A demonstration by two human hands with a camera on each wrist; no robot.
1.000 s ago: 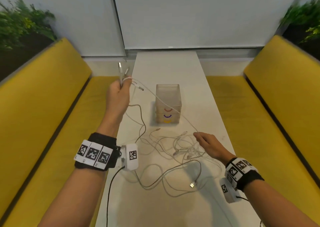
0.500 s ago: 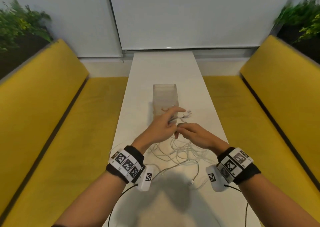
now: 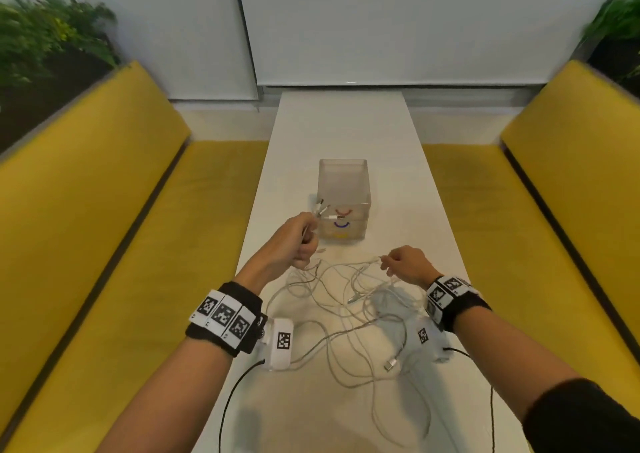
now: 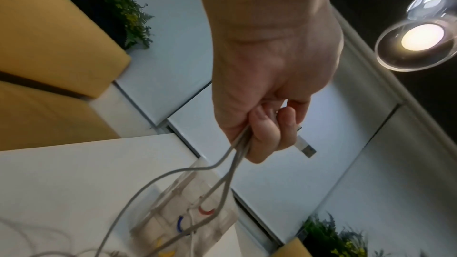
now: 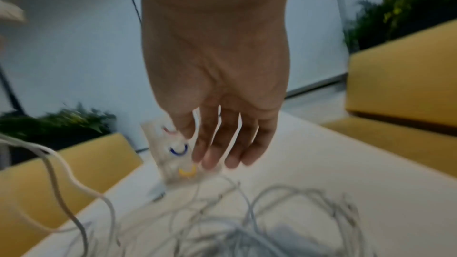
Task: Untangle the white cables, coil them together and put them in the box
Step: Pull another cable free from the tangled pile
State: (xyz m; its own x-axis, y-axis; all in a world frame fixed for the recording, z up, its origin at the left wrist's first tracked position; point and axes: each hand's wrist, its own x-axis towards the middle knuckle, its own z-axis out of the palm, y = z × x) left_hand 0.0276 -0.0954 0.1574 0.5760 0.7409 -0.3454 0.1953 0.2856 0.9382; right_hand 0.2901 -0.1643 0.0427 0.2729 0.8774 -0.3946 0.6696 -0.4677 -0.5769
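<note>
A tangle of white cables point(image 3: 346, 314) lies on the white table point(image 3: 346, 134) between my wrists. My left hand point(image 3: 306, 244) grips a bunch of cable ends, held above the table just left of the translucent box point(image 3: 343, 189); their plugs point(image 3: 322, 210) stick out above the fist. In the left wrist view the fingers point(image 4: 262, 134) curl round the cables, and a USB plug point(image 4: 306, 149) pokes out. My right hand point(image 3: 389, 265) hovers over the tangle's far right side. In the right wrist view its fingers point(image 5: 217, 148) hang straight and hold nothing. The box point(image 5: 178, 155) bears red, blue and yellow arcs.
Yellow benches point(image 3: 104, 244) point(image 3: 554, 227) run along both long sides of the narrow table. Plants point(image 3: 45, 37) stand behind the backrests. A loose USB plug point(image 3: 391, 364) lies near my right wrist. Black cords point(image 3: 235, 393) trail from the wrist cameras.
My hands met in front of the box half a second ago and have since parted. The left keeps the cable ends; the right has drawn back to the right over the tangle.
</note>
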